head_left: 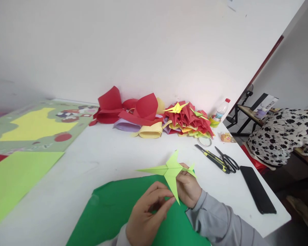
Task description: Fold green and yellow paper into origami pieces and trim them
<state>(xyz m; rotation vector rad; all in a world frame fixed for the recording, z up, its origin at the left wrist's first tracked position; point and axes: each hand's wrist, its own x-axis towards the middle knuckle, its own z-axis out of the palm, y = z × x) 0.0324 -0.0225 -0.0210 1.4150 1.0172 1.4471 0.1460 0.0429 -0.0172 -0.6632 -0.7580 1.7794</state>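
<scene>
Paper bird (171, 171), light green and just one, was held up over the white counter (79, 164), partly above one big dark green sheet (115, 200). Two hands had it: the left hand (150, 213) had its grip pinching the tip of the wing that pointed down, and the right hand (188, 186) had its grip pinching the side near the tail end. To the right lay one knife (212, 159), one pair of scissors (225, 159) and one long black thing (258, 189). One bottle (220, 112) with a red cap stood by the wall, next to a heap of folded paper birds (190, 118), mostly red, too tangled to count. Some right fingers were hidden behind the light green bird. The left arm was cut off at the bottom, and so was one person (274, 136) in a flowery top, at the right edge.
</scene>
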